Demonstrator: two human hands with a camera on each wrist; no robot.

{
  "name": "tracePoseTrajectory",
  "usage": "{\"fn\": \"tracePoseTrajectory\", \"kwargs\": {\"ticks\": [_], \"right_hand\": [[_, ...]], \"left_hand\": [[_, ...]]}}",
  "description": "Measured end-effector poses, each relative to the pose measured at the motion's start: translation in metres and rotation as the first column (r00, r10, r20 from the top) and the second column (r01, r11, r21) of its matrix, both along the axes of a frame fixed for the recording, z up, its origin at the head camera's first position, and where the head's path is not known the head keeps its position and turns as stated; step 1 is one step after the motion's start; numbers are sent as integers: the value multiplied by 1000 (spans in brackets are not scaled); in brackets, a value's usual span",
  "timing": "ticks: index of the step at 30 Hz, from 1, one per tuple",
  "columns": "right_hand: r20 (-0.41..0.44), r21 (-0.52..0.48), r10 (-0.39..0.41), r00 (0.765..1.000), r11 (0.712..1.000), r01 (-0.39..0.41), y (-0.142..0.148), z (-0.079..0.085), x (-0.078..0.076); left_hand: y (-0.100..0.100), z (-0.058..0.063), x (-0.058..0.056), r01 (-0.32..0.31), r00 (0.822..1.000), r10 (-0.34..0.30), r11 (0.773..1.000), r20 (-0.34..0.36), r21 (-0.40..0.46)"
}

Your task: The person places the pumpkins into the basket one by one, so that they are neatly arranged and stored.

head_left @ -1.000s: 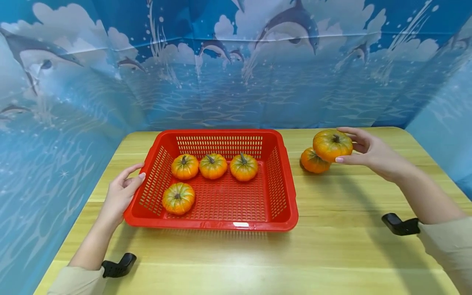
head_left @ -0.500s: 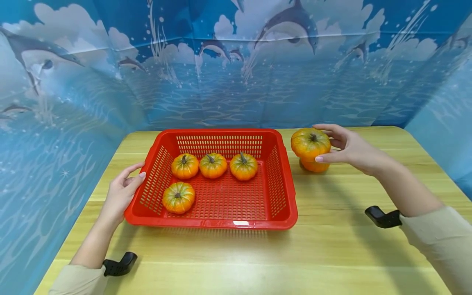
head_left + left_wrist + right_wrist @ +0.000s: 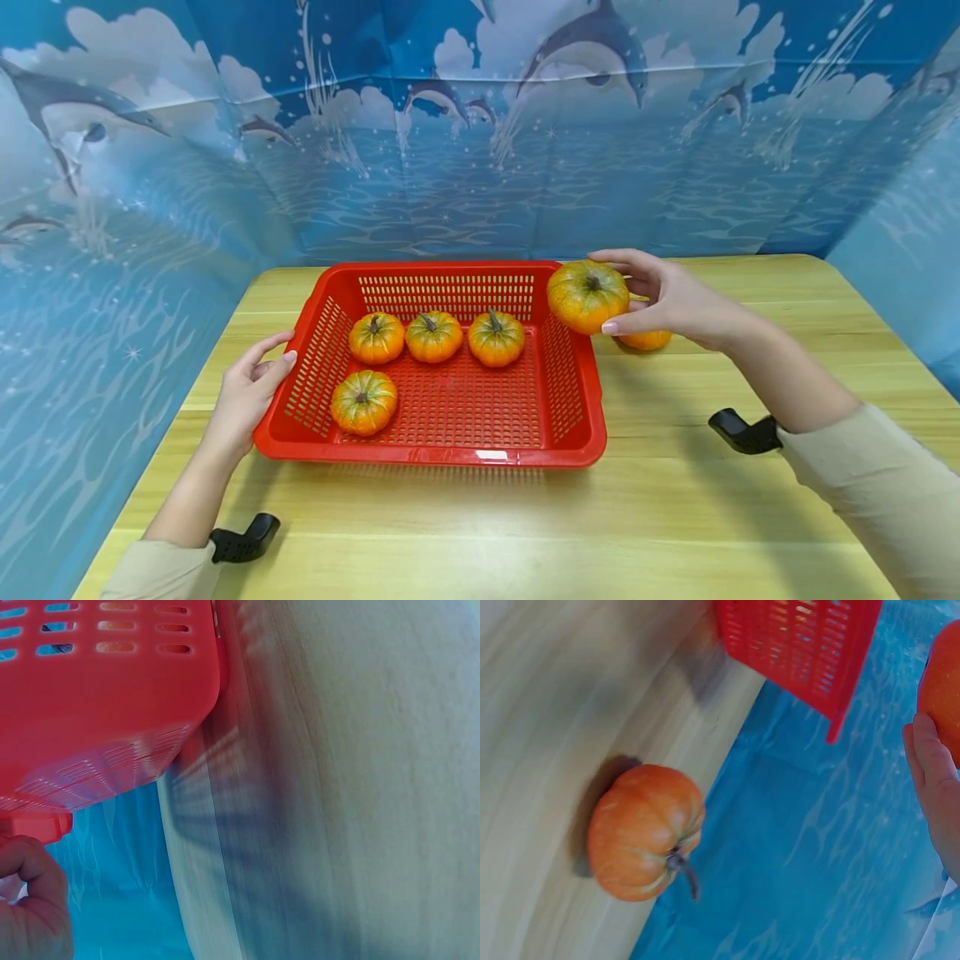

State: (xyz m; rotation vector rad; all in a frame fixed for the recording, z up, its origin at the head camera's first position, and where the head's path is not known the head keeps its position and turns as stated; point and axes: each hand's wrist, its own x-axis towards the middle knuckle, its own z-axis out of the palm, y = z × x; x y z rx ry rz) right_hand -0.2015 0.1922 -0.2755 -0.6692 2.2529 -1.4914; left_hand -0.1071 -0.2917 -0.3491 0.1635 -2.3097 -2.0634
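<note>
Over the right side of a red plastic basket (image 3: 420, 456), my right hand (image 3: 675, 304) grips a small orange-yellow pumpkin (image 3: 583, 298) between thumb and fingers, stem upward. At the right edge of the right wrist view, part of that held pumpkin (image 3: 943, 694) shows against the fingers. My left hand (image 3: 243, 387) holds the basket's left rim, thumb on top and fingers curled at the edge. Several similar pumpkins sit inside: a row at the back and one pumpkin (image 3: 363, 402) at the front left. Another pumpkin (image 3: 646, 831) rests on the table, partly hidden behind my right hand in the head view.
The basket stands on a light wood table (image 3: 480, 533). A blue curtain (image 3: 465, 183) printed with dolphins rises behind the table and along both sides. Black wrist-worn cameras (image 3: 246, 538) sit at both cuffs.
My right hand has carried the pumpkin leftward, from above the one on the table to over the basket's right rim. The left hand and the basket have stayed in place.
</note>
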Motion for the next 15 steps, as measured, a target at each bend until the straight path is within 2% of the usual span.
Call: {"fn": "tracePoseTrajectory", "kwargs": {"ticks": [8, 15], "right_hand": [[-30, -18, 75, 997, 997, -76, -19, 17, -5], [-37, 6, 123, 992, 992, -123, -36, 26, -8]], "left_hand": [[0, 0, 1, 6, 1000, -6, 1000, 2, 3], [0, 0, 0, 7, 1000, -7, 1000, 4, 3]]}}
